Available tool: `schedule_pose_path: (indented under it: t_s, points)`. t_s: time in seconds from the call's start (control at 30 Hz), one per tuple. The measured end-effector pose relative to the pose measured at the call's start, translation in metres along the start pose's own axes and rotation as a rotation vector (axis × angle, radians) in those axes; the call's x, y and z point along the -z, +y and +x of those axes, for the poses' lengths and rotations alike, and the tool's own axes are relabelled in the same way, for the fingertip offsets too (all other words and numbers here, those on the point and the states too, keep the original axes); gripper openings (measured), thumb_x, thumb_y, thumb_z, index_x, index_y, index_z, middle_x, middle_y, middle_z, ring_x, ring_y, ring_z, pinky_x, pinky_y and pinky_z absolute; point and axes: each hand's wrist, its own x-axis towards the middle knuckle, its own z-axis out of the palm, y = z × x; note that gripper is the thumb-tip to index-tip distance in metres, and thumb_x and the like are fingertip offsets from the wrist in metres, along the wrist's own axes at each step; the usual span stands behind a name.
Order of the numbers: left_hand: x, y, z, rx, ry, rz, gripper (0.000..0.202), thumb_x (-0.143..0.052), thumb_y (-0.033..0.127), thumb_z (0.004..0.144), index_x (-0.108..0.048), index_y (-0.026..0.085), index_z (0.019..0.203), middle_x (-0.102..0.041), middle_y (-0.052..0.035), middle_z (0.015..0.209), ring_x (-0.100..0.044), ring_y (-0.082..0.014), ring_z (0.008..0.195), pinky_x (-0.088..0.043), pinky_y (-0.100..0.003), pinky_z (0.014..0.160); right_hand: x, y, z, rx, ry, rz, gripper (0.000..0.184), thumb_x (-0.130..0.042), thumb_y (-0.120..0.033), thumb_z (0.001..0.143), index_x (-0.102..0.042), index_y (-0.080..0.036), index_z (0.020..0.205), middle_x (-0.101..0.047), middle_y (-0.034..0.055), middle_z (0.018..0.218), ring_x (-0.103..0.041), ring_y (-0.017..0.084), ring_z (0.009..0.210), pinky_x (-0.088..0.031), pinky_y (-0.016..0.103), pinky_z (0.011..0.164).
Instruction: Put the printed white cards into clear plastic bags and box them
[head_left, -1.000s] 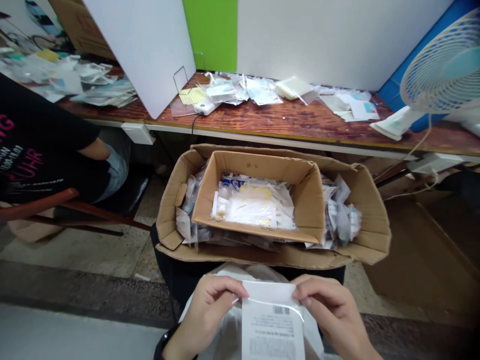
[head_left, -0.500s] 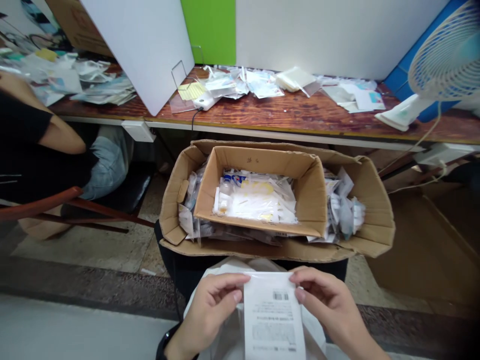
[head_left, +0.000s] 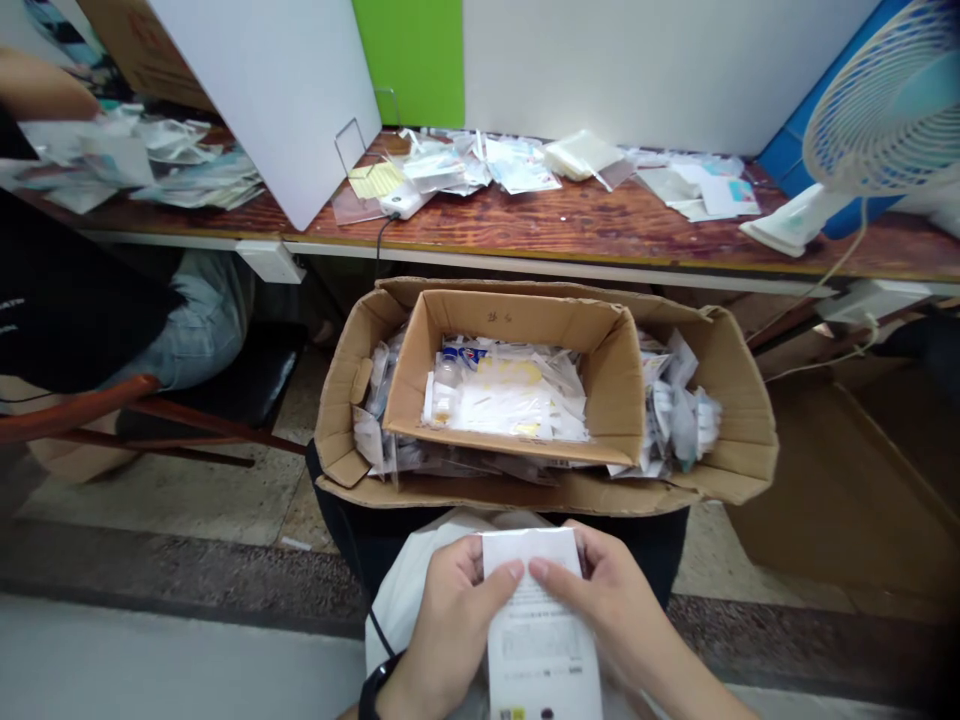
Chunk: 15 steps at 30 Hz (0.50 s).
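A flat white printed packet (head_left: 541, 645) in clear film lies between my two hands, over my lap. My left hand (head_left: 463, 612) grips its left edge, thumb pressed on the printed face and fingers behind. On the opposite edge my right hand (head_left: 606, 590) holds it the same way, its thumb close to the left one. Small print covers the face, with a yellow mark near the bottom. Just beyond my hands, a small cardboard box (head_left: 517, 450) holding white and yellow papers and a blue-capped clear bottle (head_left: 448, 385) sits inside a larger carton (head_left: 742, 440).
Plastic-wrapped packets (head_left: 679, 410) fill the larger carton around the small box. Behind stands a wooden table (head_left: 480, 220) with loose packets (head_left: 517, 165) and a white fan (head_left: 877, 110). At left, a person in a black shirt (head_left: 67, 290) sits on a chair (head_left: 262, 375).
Both hands have slid from the packet's top corners down its sides, thumbs now meeting on its face. The packet has risen slightly. The person at left has shifted an arm up onto the table.
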Motion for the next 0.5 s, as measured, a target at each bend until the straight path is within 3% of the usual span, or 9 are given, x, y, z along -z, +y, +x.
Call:
schedule_pose_path:
  t_s: [0.13, 0.27, 0.37, 0.43, 0.5]
  points:
    - [0.011, -0.002, 0.000, 0.053, -0.179, -0.203, 0.024, -0.063, 0.025, 0.078, -0.067, 0.009, 0.094, -0.072, -0.0111, 0.080, -0.065, -0.0209, 0.070, -0.048, -0.029, 0.064, 0.012, 0.004, 0.002, -0.043, -0.132, 0.154, 0.028, -0.074, -0.038, 0.069, -0.065, -0.011, 0.073, -0.066, 0.0032, 0.066, -0.057, 0.014, 0.059, -0.043, 0.024, 0.056]
    - [0.022, -0.001, -0.002, 0.044, -0.356, -0.218, 0.029, -0.060, 0.026, 0.081, -0.067, 0.008, 0.103, -0.072, -0.0142, 0.089, -0.066, -0.0226, 0.081, -0.047, -0.029, 0.071, 0.022, 0.009, -0.001, -0.071, -0.269, 0.250, 0.025, -0.069, -0.035, 0.075, -0.070, -0.010, 0.080, -0.069, 0.0065, 0.071, -0.062, 0.016, 0.064, -0.045, 0.026, 0.062]
    - [0.028, -0.002, -0.002, 0.030, -0.425, -0.214, 0.031, -0.058, 0.026, 0.083, -0.066, 0.009, 0.107, -0.072, -0.0148, 0.094, -0.066, -0.0236, 0.089, -0.047, -0.028, 0.076, 0.025, 0.012, -0.004, -0.078, -0.353, 0.278, 0.031, -0.068, -0.036, 0.076, -0.070, -0.010, 0.092, -0.071, 0.0092, 0.079, -0.064, 0.018, 0.071, -0.046, 0.027, 0.064]
    - [0.036, 0.001, -0.001, 0.041, -0.410, -0.227, 0.032, -0.058, 0.027, 0.082, -0.066, 0.008, 0.107, -0.072, -0.0160, 0.096, -0.066, -0.0252, 0.092, -0.048, -0.030, 0.079, 0.030, 0.016, -0.004, -0.103, -0.330, 0.304, 0.038, -0.070, -0.036, 0.074, -0.068, -0.014, 0.104, -0.071, 0.0094, 0.084, -0.065, 0.019, 0.075, -0.048, 0.027, 0.065]
    - [0.048, 0.014, -0.004, 0.007, -0.224, -0.243, 0.032, -0.061, 0.028, 0.081, -0.065, 0.009, 0.106, -0.072, -0.0157, 0.097, -0.066, -0.0260, 0.092, -0.050, -0.033, 0.080, 0.039, 0.022, 0.000, -0.140, -0.197, 0.345, 0.044, -0.073, -0.035, 0.071, -0.066, -0.020, 0.111, -0.072, 0.0095, 0.094, -0.067, 0.021, 0.079, -0.051, 0.030, 0.070]
